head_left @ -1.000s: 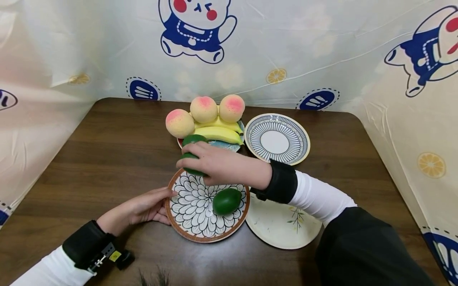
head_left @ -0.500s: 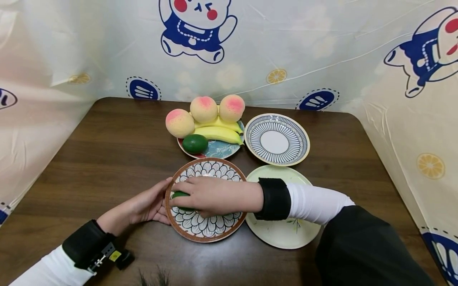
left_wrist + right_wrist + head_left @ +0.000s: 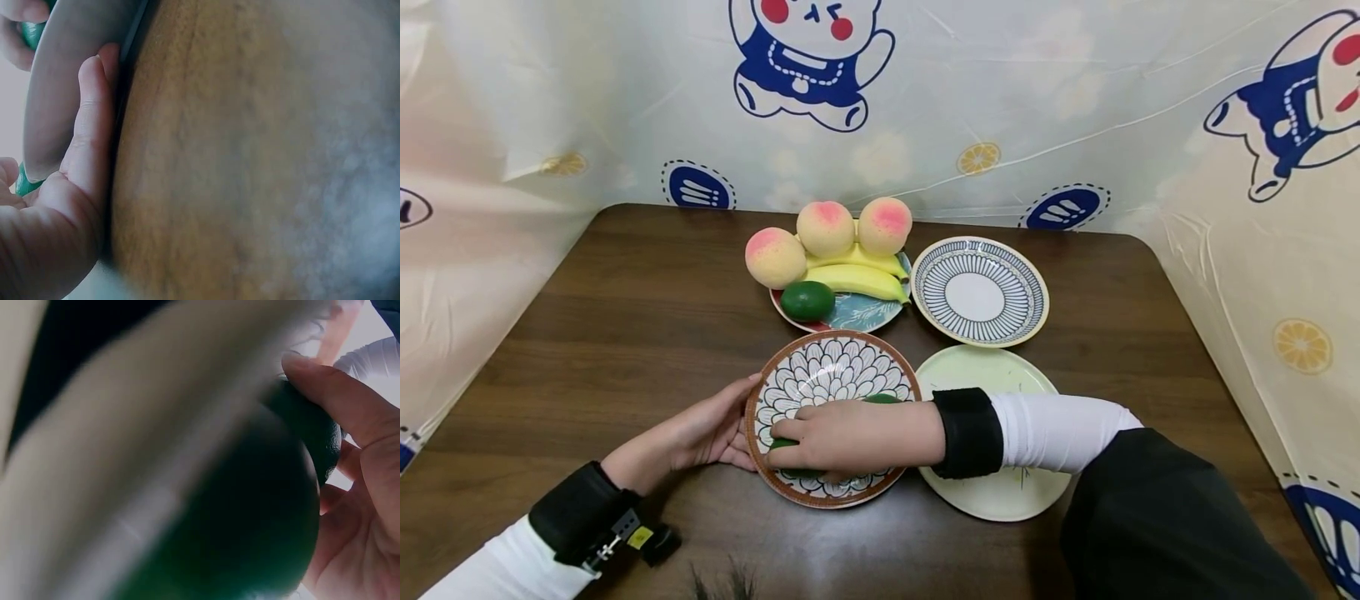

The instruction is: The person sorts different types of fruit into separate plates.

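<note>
Wood counter [image 3: 625,317] fills most of the lower frame. On it: brown-rim plate [image 3: 823,367] just below ctr, cream plate [image 3: 992,500] to its right, blue-lined plate [image 3: 977,296] right of ctr, fruit plate [image 3: 868,312] about mid-frame. R hand [image 3: 857,437] is low over the brown-rim plate, fingers clamped on a green fruit [image 3: 784,443] at the plate's left side. L hand [image 3: 718,429] pinches that plate's left rim btwn thumb & fingers. Bananas [image 3: 861,282] & 3 peaches [image 3: 775,258] are on the fruit plate. Progress, I'd say partway: 2nd green fruit [image 3: 882,398], mostly hidden, is on the brown-rim plate; held one not yet released; 3rd green fruit [image 3: 807,301] is on the fruit plate.
</note>
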`<state>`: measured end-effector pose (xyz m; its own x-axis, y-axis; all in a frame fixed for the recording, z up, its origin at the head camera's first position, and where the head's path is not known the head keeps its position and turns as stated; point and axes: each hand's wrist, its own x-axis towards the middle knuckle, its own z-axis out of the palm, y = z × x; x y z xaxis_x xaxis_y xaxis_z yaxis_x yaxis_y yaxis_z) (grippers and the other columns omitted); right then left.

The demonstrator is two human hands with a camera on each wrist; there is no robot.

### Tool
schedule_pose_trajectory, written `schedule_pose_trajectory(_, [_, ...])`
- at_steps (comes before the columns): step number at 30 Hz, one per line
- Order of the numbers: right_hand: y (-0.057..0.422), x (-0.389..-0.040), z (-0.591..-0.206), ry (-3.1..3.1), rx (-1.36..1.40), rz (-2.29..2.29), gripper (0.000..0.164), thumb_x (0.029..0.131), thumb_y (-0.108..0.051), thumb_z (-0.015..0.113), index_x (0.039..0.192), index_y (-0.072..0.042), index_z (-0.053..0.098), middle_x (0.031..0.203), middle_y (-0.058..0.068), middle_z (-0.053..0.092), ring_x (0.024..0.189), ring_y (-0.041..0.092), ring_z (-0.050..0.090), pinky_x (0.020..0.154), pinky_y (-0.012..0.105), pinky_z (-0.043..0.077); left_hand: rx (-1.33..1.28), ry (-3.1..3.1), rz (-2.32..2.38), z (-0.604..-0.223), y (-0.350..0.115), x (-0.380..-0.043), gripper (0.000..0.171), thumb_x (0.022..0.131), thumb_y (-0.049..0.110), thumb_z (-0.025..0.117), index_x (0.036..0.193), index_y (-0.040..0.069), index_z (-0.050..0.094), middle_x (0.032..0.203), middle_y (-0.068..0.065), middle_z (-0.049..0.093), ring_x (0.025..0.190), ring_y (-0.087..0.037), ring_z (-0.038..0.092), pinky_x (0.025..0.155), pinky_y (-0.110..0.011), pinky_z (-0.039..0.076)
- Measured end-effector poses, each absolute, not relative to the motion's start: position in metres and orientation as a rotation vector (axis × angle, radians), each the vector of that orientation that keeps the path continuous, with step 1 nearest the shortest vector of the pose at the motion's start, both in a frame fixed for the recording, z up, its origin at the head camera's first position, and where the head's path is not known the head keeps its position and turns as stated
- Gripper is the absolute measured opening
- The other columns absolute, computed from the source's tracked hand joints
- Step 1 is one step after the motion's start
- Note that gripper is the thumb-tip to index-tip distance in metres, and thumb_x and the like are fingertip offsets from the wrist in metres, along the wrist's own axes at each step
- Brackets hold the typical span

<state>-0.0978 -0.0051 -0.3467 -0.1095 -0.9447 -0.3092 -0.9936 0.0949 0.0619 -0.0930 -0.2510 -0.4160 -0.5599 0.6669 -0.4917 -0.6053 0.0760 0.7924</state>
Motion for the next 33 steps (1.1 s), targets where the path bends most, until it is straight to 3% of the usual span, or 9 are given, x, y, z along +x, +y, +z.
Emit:
schedule_pose_trajectory(18, [-0.001, -0.099, -0.348, 2.175, -1.929, 0.21, 0.07, 0.09, -0.035, 0.078, 0.151, -0.029, 0.045, 0.155, 0.002, 0.045, 0.135, 0.016, 0.054, 0.109, 0.026, 0.049, 0.014, 1.418, 1.648, -0.413, -0.249, -0.092, 0.056, 0.11, 0.05, 0.019, 0.13, 0.005, 0.045, 0.095, -0.006, 0.08, 0.088, -0.016, 0.078, 0.078, -0.027, 0.063])
schedule_pose_trajectory(27, [-0.002, -0.113, -0.303, 2.215, -1.963, -0.023, 0.072, 0.09, -0.038, 0.079, 0.152, -0.024, 0.046, 0.158, 0.004, 0.044, 0.145, 0.02, 0.047, 0.119, 0.031, 0.043, 0.118, 1.388, 1.667, -0.416, -0.255, -0.09, 0.059, 0.11, 0.053, 0.019, 0.137, 0.006, 0.043, 0.101, 0.001, 0.078, 0.09, -0.011, 0.077, 0.081, -0.025, 0.063])
schedule_pose_trajectory(33, [-0.012, -0.143, -0.285, 2.37, -2.042, -0.032, 0.064, 0.093, -0.038, 0.075, 0.149, -0.019, 0.05, 0.159, 0.008, 0.046, 0.148, 0.023, 0.044, 0.121, 0.034, 0.04, 0.144, 1.361, 1.664, -0.418, -0.254, -0.092, 0.064, 0.11, 0.056, 0.015, 0.135, 0.005, 0.045, 0.103, -0.003, 0.08, 0.094, -0.014, 0.078, 0.084, -0.027, 0.062])
